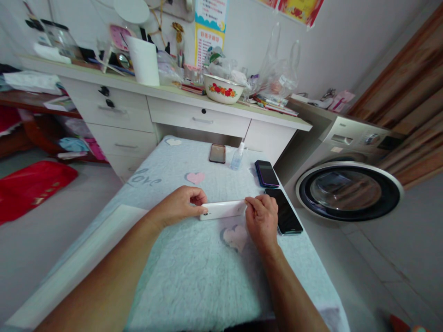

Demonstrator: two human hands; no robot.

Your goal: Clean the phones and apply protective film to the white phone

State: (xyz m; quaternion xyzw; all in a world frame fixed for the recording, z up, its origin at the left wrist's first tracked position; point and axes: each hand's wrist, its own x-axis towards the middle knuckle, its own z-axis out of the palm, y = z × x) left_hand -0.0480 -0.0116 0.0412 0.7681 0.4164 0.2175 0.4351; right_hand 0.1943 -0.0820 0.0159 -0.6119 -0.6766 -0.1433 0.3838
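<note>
A white smartphone (223, 210) is held lengthwise between my two hands, tilted so its white back with a dark camera spot faces me. My left hand (187, 203) pinches its left end, thumb near the camera spot. At the other end, my right hand (262, 214) grips the phone with thumb and fingers. Just right of that hand lies a large dark phone (285, 214) on the cloth. Beyond it are a smaller purple-edged phone (267, 174), a clear spray bottle (237, 157) and a phone case (217, 153).
A pale cloth with hearts covers the table (183, 286). White paper (83, 258) lies along its left side. Behind stands a drawer desk (173, 109) bearing a paper roll (143, 62) and a flowered enamel bowl (223, 90). A washing machine (349, 184) stands at the right.
</note>
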